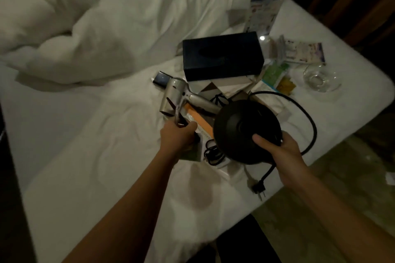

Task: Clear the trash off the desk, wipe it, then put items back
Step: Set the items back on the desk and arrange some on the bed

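Note:
My right hand (280,153) grips the rim of a round black kettle base (243,128), held tilted above the bed; its black cord (307,119) loops to the right and the plug (259,188) hangs below my wrist. My left hand (179,136) holds a small silvery and dark object that I cannot identify, just below a silver hair dryer (181,92) lying on the white sheet (106,156). A dark tissue box (222,55) sits behind the dryer. An orange-edged packet (201,119) and a coiled black cable (213,151) lie between my hands.
A rumpled white duvet (96,28) fills the upper left. Leaflets (263,13), sachets (275,74) and a glass ashtray (320,79) lie near the bed's right corner. A small dark device (160,79) lies left of the dryer. Greenish floor (331,188) lies to the right.

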`<state>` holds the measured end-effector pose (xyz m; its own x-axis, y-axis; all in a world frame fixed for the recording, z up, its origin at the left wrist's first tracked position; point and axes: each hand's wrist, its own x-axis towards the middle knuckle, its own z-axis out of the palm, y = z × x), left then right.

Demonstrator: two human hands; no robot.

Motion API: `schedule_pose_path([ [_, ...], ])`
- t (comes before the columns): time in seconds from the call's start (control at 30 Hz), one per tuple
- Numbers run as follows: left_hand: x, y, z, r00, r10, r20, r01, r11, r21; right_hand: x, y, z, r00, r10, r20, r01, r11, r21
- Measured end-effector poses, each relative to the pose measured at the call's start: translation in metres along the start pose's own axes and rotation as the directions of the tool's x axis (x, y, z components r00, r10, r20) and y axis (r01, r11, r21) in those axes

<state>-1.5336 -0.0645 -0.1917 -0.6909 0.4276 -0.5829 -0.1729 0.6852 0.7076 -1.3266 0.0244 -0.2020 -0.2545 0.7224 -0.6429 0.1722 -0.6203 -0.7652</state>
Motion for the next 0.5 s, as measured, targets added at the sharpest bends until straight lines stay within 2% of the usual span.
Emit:
schedule_pose_path([
  [0.13, -0.037, 0.013, -0.025, 0.997, 0.074, 0.020, -0.075, 0.994, 0.077, -0.045, -0.019, 0.006, 0.996, -0.088, -0.028, 0.089, 0.994, 0.061],
  [0.27, -0.086, 0.045, -0.044, 0.978, 0.177, 0.113, -0.191, 0.973, 0.130, -0.104, -0.051, 0.001, 0.981, -0.161, -0.107, 0.175, 0.974, 0.143],
  [0.4, -0.139, 0.075, -0.050, 0.923, 0.281, 0.261, -0.336, 0.921, 0.197, -0.167, -0.072, -0.013, 0.957, -0.222, -0.187, 0.257, 0.947, 0.193],
  [0.5, -0.167, 0.096, -0.047, 0.901, 0.307, 0.306, -0.376, 0.906, 0.197, -0.207, -0.079, -0.029, 0.941, -0.244, -0.234, 0.293, 0.934, 0.205],
])
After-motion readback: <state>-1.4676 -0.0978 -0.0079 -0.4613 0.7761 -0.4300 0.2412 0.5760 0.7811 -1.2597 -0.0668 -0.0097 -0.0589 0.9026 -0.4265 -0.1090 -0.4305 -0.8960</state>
